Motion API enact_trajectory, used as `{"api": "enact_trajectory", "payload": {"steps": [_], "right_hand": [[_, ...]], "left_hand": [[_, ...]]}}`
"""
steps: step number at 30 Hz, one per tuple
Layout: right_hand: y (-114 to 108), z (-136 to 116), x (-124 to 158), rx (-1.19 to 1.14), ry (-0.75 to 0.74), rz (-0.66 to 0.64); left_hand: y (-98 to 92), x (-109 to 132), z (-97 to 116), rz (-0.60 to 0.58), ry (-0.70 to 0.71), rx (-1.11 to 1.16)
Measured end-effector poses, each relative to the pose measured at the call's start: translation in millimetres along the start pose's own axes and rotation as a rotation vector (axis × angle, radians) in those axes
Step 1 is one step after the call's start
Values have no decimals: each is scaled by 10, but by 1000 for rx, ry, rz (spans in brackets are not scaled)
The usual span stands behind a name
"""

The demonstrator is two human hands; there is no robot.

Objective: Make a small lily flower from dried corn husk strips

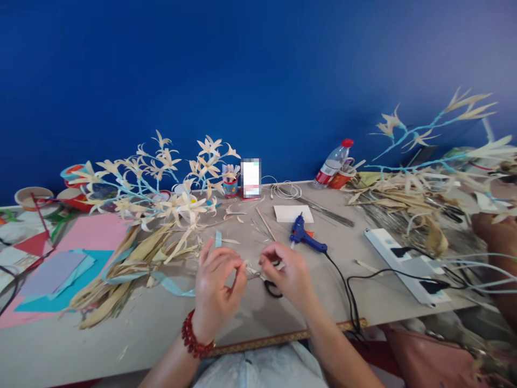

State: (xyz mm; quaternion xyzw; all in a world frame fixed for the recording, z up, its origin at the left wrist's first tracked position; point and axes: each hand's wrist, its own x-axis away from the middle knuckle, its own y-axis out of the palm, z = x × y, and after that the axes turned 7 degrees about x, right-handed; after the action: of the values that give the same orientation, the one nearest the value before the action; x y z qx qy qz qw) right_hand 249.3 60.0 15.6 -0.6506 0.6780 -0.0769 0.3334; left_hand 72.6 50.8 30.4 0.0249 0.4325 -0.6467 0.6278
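Observation:
My left hand (220, 275), with a red bead bracelet at the wrist, is raised over the table, thumb and forefinger pinched together. Whatever tiny pale thing may be at those fingertips is too small to name. Facing it, a short gap away, my right hand (287, 269) has its fingers curled to the thumb; what they hold, if anything, is hidden. Scissors with black handles (272, 291) lie between and below the hands, partly covered by the right one. A light blue ribbon (172, 284) and dried husk strips (117, 291) lie left of my left hand.
A blue glue gun (305, 235) and its cord lie to the right, near a white power strip (398, 267). Husk flowers (161, 183) stand back left. A phone (251, 179) and bottle (333, 164) are behind. Another person's arm (495, 253) reaches in at right.

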Motion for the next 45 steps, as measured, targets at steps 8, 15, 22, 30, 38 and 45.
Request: {"api": "enact_trajectory", "payload": {"steps": [8,15,22,30,38,45], "right_hand": [[-52,-81,27,-136,-19,-122],[44,-207,-6,-47,-87,-75],[103,-201,53,27,-175,27],[83,-165,70,96,-146,167],[98,-194,70,136,-226,156],[0,-161,91,140,-190,206]], "left_hand": [[8,-9,-27,-3,-2,-13],[12,3,-10,-41,-35,26],[104,-9,7,-12,-108,143],[26,67,-92,70,-168,180],[47,-50,39,28,-14,46],[-51,-61,-107,151,25,-84]]}}
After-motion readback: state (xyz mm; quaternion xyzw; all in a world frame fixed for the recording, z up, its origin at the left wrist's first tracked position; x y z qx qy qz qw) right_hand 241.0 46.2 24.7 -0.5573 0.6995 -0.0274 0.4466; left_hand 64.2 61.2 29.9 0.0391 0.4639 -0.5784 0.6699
